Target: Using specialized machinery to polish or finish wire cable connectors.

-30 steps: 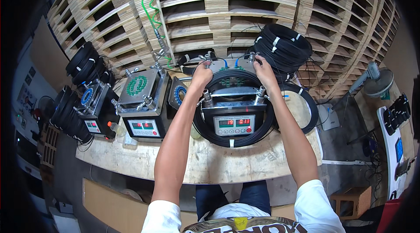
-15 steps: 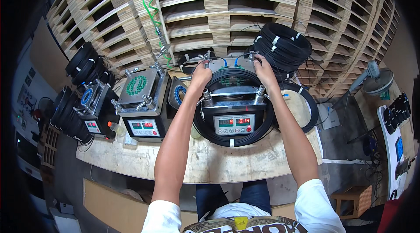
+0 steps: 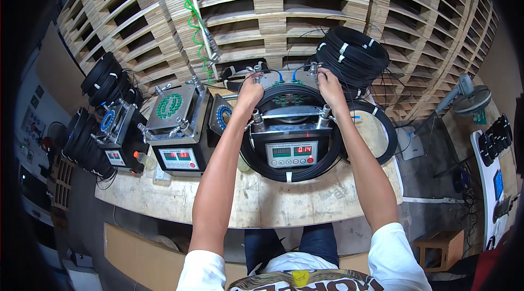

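A polishing machine with a metal body and red digits stands before me on the wooden table. My left hand is closed at the rear left corner clamp of its top. My right hand closes in the same way at the rear right clamp. Both sets of fingertips are partly hidden. Between them lies a metal plate with green connector holders and two blue-ended leads. A black cable coil, tied with white tape, hangs around the machine's front.
Two similar machines stand left: one with a green-ringed plate, one with a blue ring. Stacked black cable coils rise at the back right; another coil lies below. Wooden pallets fill the back. A green spiral hose hangs left.
Both hands keep nearly the same place at the rear clamps. The green spiral hose and its metal end have swung slightly to the right.
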Demonstrator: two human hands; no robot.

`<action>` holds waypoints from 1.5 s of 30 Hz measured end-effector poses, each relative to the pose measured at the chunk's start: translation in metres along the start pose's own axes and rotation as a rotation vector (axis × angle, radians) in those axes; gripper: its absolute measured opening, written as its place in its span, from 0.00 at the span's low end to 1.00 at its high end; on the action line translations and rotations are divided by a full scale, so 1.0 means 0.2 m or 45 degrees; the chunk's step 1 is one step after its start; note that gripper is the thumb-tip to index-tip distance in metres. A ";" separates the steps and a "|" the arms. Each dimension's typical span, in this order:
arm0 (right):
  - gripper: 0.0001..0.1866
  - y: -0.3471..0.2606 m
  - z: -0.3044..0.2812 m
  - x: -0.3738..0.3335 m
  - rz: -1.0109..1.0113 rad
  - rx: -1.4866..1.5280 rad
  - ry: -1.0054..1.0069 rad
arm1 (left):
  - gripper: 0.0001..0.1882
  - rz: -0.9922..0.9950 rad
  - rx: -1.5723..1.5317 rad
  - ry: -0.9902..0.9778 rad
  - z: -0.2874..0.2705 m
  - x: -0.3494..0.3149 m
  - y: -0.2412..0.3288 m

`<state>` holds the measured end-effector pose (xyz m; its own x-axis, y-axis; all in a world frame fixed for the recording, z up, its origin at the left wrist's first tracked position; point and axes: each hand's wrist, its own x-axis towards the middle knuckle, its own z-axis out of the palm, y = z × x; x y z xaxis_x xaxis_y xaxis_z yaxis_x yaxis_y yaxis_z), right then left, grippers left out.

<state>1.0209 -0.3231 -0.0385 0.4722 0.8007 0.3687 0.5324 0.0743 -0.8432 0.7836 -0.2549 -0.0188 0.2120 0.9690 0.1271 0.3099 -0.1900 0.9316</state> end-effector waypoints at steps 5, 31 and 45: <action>0.21 0.09 0.01 0.05 0.040 0.174 -0.055 | 0.28 -0.012 0.003 -0.005 0.03 0.02 0.01; 0.18 0.05 0.00 0.03 -0.016 0.176 -0.011 | 0.32 0.013 -0.043 -0.022 0.02 -0.02 0.06; 0.23 0.04 -0.01 0.02 -0.039 0.228 -0.059 | 0.33 -0.047 0.035 0.008 0.02 0.03 -0.02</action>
<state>1.0281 -0.3197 -0.0435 0.4226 0.8227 0.3803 0.4105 0.2003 -0.8896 0.7870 -0.2483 -0.0219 0.1940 0.9764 0.0948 0.3428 -0.1580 0.9260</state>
